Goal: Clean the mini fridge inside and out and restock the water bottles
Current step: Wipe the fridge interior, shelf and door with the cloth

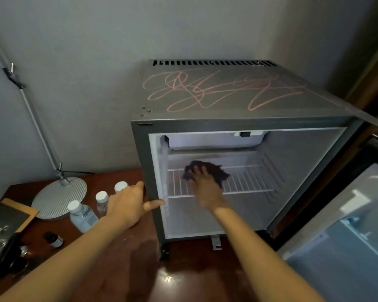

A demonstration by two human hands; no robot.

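The grey mini fridge (238, 125) stands open on a reddish-brown wooden surface, with pink scribbles across its top. Inside, my right hand (203, 185) presses a dark purple cloth (212, 171) flat onto the white wire shelf (249, 182). My left hand (130, 203) grips the fridge's left front edge, thumb on the frame and fingers round the side. Three water bottles with white caps (83, 214) stand on the wood left of the fridge, partly hidden behind my left hand.
The fridge door (347, 225) hangs open at the right. A lamp with a round ribbed base (57, 197) stands at the left near the wall. A small dark bottle (54, 238) and dark clutter (4, 236) lie at the left edge.
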